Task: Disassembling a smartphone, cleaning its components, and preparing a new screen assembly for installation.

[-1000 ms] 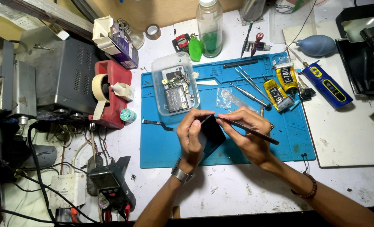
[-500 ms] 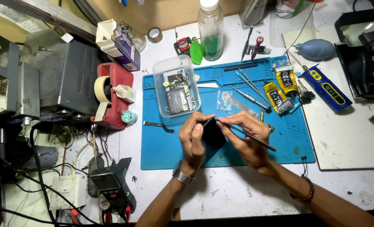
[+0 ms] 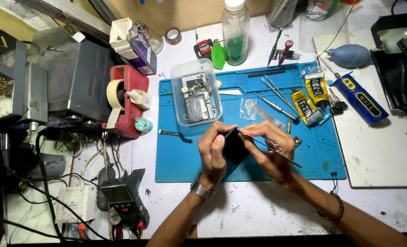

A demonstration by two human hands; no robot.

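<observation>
Over the blue repair mat (image 3: 185,160), the left hand (image 3: 214,153) had its fingers closed around a black phone (image 3: 235,145) while the right hand (image 3: 269,151) pinched a thin metal probe (image 3: 276,153) against its edge.

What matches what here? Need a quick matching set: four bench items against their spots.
Things:
1 clear plastic box
2 tape dispenser
3 multimeter
4 dark phone

Places:
A off the blue mat, at its lower left
B held in both hands
C on the mat's upper left corner
D left of the mat, red

Pairs: 1-C, 2-D, 3-A, 4-B
</observation>
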